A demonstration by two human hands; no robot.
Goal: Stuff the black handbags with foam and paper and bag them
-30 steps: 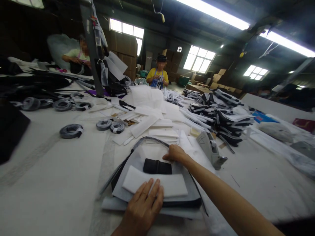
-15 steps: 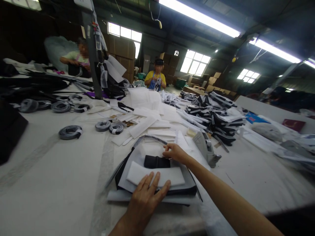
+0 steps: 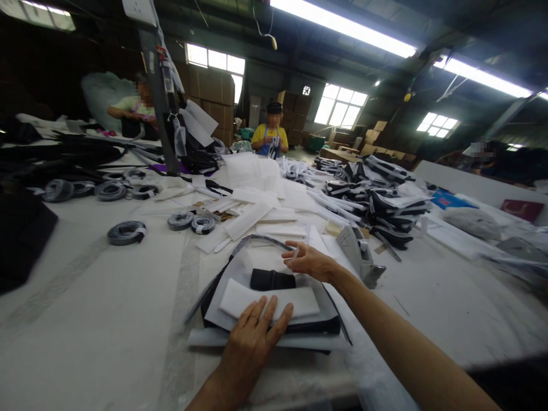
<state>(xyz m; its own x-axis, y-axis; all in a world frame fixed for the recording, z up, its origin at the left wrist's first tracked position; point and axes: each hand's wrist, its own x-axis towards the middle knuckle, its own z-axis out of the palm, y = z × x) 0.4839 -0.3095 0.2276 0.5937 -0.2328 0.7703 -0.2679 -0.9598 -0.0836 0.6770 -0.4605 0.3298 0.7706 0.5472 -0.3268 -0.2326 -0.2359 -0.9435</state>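
Observation:
My left hand lies with spread fingers on a folded white foam sheet, pressing it against a black bag. Pale wrapping sheet covers much of the bag's upper face. Just above the foam is a small black folded piece. The bag's plastic-wrapped handle arches away from me. My right hand hovers by the handle's right side, its fingers apart. A small pale strip shows at those fingers; whether it is held I cannot make out.
A grey tape dispenser stands right of the bag. White foam sheets are heaped behind it, with wrapped black pieces piled farther right. Coiled straps lie on the left, near a dark bag. A co-worker is across the table.
The fingers of my right hand have gone from bunched together to spread apart, near the handle. My left hand stays on the foam sheet. The view has shifted slightly.

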